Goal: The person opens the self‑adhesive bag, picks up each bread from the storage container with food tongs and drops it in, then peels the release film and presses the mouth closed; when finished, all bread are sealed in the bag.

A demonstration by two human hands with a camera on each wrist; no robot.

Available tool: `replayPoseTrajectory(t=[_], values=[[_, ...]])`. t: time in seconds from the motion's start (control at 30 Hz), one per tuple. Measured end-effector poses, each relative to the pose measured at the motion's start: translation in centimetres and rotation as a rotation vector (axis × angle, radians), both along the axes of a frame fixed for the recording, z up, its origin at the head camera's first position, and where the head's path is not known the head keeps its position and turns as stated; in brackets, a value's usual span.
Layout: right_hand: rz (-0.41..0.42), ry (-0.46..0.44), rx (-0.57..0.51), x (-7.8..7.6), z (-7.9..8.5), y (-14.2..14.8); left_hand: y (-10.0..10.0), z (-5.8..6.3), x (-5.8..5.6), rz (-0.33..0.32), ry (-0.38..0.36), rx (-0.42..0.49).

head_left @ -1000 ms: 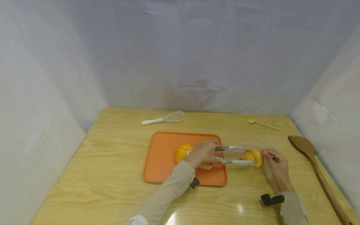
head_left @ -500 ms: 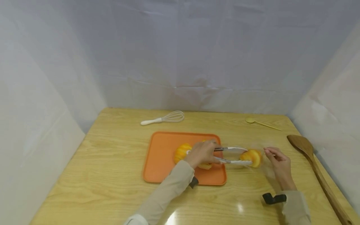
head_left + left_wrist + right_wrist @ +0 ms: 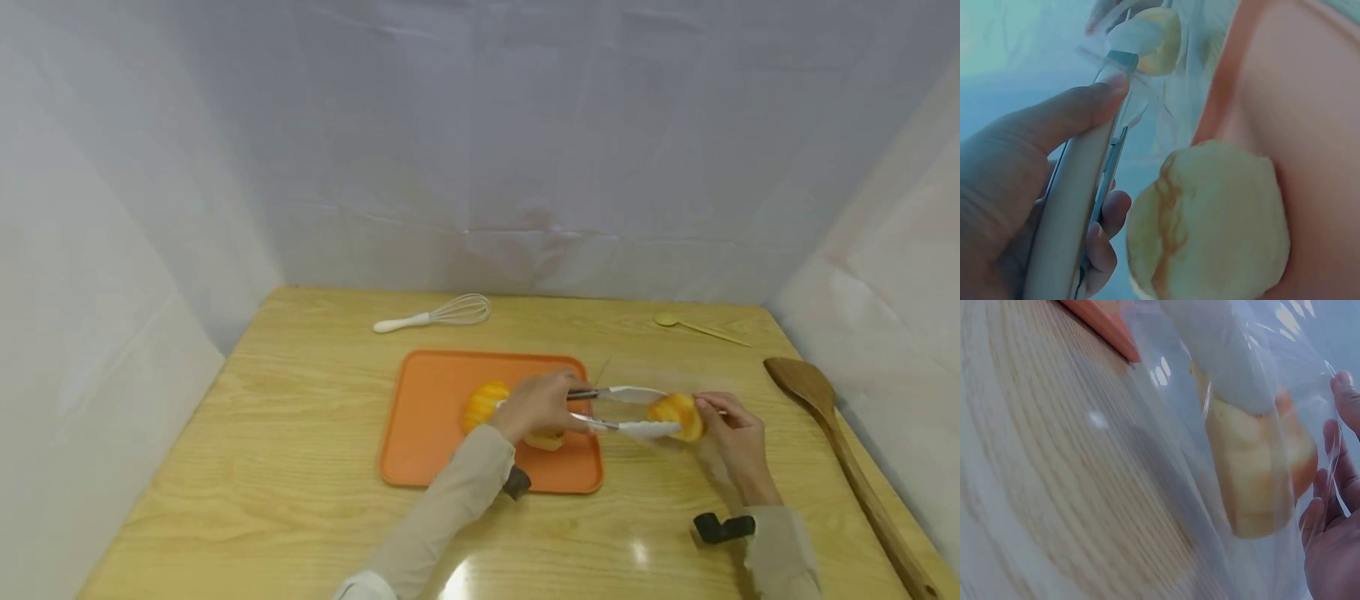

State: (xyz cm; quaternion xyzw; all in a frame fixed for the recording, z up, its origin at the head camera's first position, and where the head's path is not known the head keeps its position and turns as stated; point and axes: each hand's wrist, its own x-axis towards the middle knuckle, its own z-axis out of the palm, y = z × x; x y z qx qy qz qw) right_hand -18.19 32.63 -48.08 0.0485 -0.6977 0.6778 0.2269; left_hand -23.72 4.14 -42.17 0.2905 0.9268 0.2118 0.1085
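Note:
My left hand (image 3: pixel 536 406) grips a pair of metal tongs (image 3: pixel 633 395) with white tips, reaching rightward past the tray edge. Between the tips sits a golden-brown piece of bread (image 3: pixel 684 417), which the right wrist view shows inside a clear plastic bag (image 3: pixel 1260 565). The bag's film is barely visible from the head. My right hand (image 3: pixel 738 437) pinches the bag just right of the bread, thumb and fingers at the film. Below my left hand, on the orange tray (image 3: pixel 420 442), lie a striped yellow bread (image 3: pixel 482 406) and a paler bun (image 3: pixel 1229 225), partly hidden from the head.
Behind the tray lies a white-handled whisk (image 3: pixel 431 315). A small yellow spoon (image 3: pixel 701 329) is at the back right, and a long wooden spatula (image 3: pixel 840 442) runs down the right side of the wooden table (image 3: pixel 247 467). White sheeting (image 3: pixel 480 150) encloses the table.
My right hand shifts slightly away to the right, then back left, its fingertips now overlapping the bread. Tongs and bread dip a little left, then return right. The tray's breads stay put.

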Motion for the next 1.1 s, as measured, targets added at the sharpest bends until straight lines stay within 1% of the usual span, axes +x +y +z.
replayPoseTrajectory(t=[0.07, 0.2, 0.3, 0.43, 0.53, 0.63, 0.77, 0.87, 1.0, 1.1], values=[[0.0, 0.002, 0.0, 0.0, 0.0, 0.2, -0.3, 0.3, -0.1, 0.004, -0.017, 0.024], [0.002, 0.019, -0.018, -0.1, 0.1, 0.4, -0.7, 0.7, -0.5, -0.002, -0.015, 0.041], [0.013, 0.038, -0.037, -0.1, 0.2, 0.4, -0.8, 0.9, -0.7, -0.005, -0.006, 0.027], [0.027, 0.052, -0.041, -0.1, 0.3, 0.4, -0.5, 1.0, -0.7, 0.007, -0.016, -0.001], [0.027, 0.049, -0.032, 0.0, 0.5, 0.3, -0.2, 1.0, -0.6, -0.002, 0.003, -0.047], [0.02, 0.032, -0.013, 0.1, 0.7, 0.1, 0.1, 0.9, -0.5, -0.035, 0.046, -0.089], [0.028, 0.033, -0.024, 0.0, 0.8, -0.3, 0.5, 0.9, -0.4, -0.067, 0.074, -0.089], [0.038, 0.065, -0.056, -0.1, 0.7, -0.5, 0.7, 1.0, -0.3, -0.071, 0.071, -0.086], [0.049, 0.098, -0.071, -0.2, 0.5, -0.6, 1.0, 1.1, -0.1, -0.082, 0.083, -0.116], [0.06, 0.093, -0.072, -0.2, 0.4, -0.6, 1.0, 0.9, -0.1, -0.097, 0.1, -0.114]])
